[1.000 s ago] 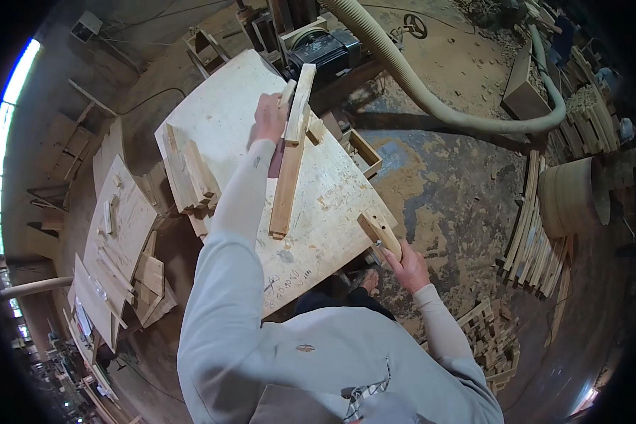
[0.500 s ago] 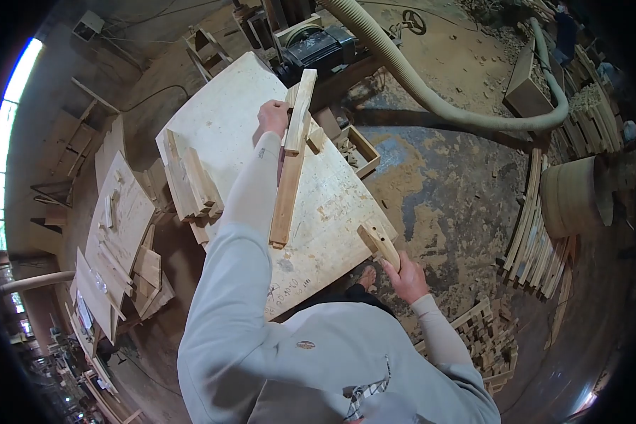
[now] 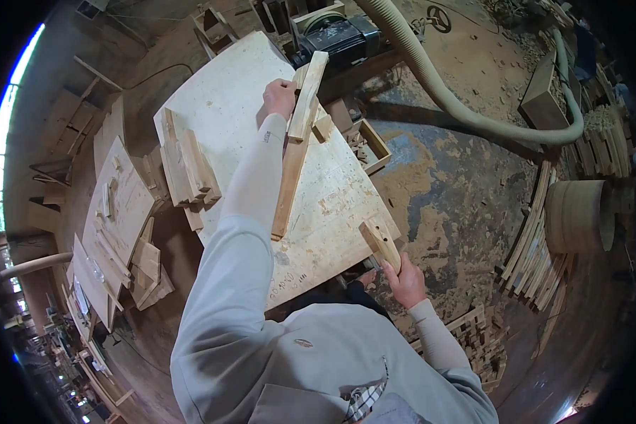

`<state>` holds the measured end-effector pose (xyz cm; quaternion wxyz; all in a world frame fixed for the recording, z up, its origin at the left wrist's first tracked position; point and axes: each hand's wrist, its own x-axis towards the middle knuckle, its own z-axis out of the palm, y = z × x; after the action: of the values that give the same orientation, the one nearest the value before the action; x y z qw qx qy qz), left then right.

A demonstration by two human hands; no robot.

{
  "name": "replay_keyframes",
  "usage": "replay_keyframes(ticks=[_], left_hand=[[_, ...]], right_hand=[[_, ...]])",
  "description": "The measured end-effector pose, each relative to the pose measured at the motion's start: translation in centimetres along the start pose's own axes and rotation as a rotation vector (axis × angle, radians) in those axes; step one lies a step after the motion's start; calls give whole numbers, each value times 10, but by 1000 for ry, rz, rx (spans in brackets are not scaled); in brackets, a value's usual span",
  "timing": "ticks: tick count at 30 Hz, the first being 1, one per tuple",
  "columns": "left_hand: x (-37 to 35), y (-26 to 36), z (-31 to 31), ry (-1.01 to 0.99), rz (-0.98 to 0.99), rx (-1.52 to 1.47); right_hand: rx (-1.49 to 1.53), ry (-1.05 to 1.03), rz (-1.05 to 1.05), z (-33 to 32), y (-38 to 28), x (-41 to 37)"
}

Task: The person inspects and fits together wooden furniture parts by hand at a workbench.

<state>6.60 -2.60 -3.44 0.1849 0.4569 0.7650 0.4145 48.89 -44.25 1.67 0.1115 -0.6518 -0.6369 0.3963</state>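
Observation:
My left hand [image 3: 280,99] is closed, fingers curled, beside the upper end of a thick wooden bar [image 3: 308,99]. A small dark spot shows at its fingertips, and what it grips there is hidden. The bar lies over a longer, redder wooden strip [image 3: 287,198] on the pale tabletop [image 3: 339,219], with a short wood block [image 3: 322,126] against its right side. At the table's near right corner, my right hand [image 3: 407,280] is wrapped round the near end of a short wooden piece [image 3: 380,243] with dark holes; its far end meets the table edge.
Stacked wooden pieces [image 3: 191,169] lie on the table's left side. Beyond the table are an electric motor [image 3: 339,39] and a thick ribbed hose [image 3: 431,78]. An open wooden box [image 3: 369,147] of offcuts sits by the right edge. More timber [image 3: 526,240] lies on the floor.
The view has shifted slightly, so the table and tools sit a little differently in frame. Both hands keep nearly the same places on the wood.

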Motion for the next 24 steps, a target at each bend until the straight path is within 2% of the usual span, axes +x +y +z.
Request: replay_keyframes(ticks=[6, 11, 13, 24], left_hand=[[44, -12, -5, 29, -14, 22], [49, -9, -2, 62, 32, 58], [52, -6, 1, 54, 22, 30], [43, -3, -4, 30, 57, 97]], right_hand=[[-19, 37, -27, 7, -35, 32], [-4, 85, -77, 13, -24, 39], [4, 49, -20, 12, -24, 41], [21, 93, 12, 12, -42, 37]])
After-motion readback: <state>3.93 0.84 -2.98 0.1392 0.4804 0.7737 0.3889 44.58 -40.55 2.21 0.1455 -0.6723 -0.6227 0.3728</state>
